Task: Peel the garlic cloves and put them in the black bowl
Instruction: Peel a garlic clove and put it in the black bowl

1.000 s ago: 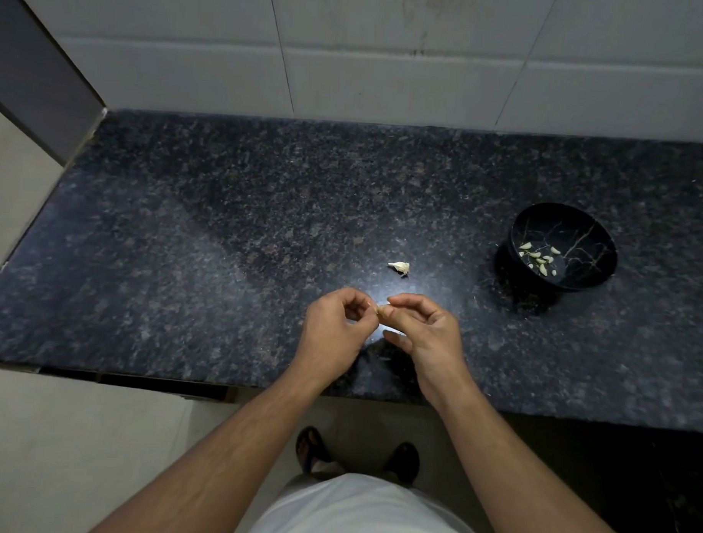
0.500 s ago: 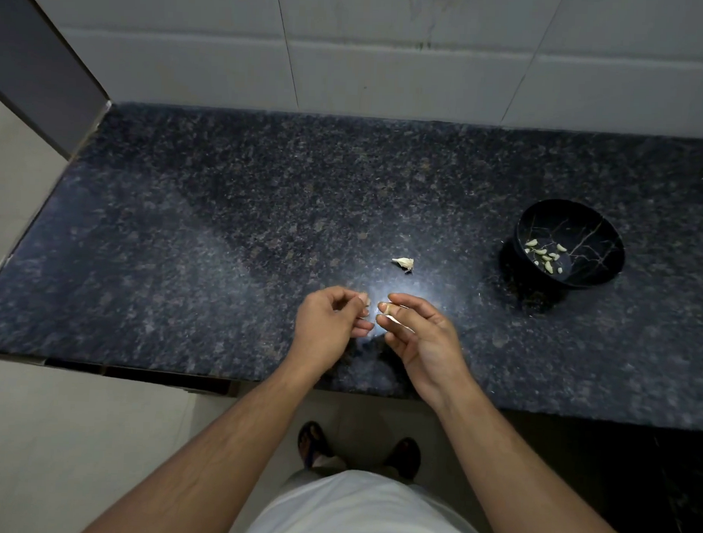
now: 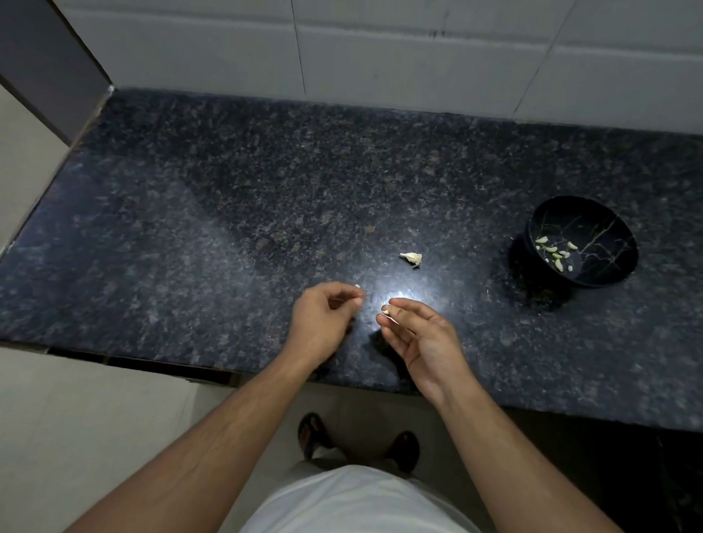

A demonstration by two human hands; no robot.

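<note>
On the dark stone counter, the right hand pinches a garlic clove. The left hand, just beside, pinches a bit of skin. The black bowl sits far right.

Left hand hangs with fingers curled, just apart from right hand, whose fingertips pinch together.

You stand at a dark speckled granite surface with a bright glare spot near its front edge. Behind it runs a wall of large pale tiles. Below, your dark sandals rest on a light floor.
</note>
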